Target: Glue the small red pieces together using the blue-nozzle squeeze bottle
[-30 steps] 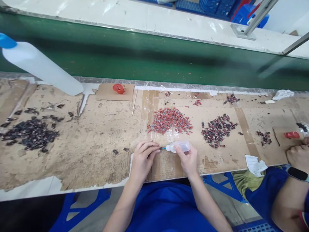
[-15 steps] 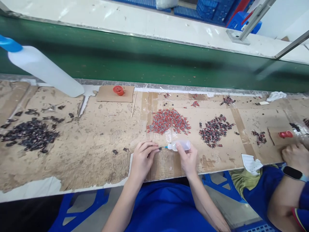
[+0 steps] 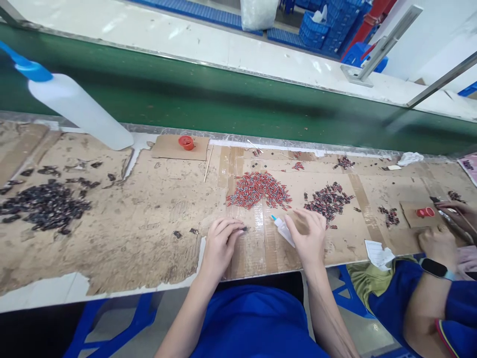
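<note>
Right hand (image 3: 307, 237) swings its gripped bottle (image 3: 283, 230) away, just below the red pile (image 3: 259, 189); left hand (image 3: 219, 244) pinches a dark part (image 3: 244, 228).

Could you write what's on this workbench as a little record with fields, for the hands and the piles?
left hand: pinches a small dark part
right hand: holds a squeeze bottle, tip toward the red pile
beyond the hands: red pile, dark mixed pile to its right
far left: black pile, large white bottle
surface: worn cardboard
right edge: co-worker's hand
</note>
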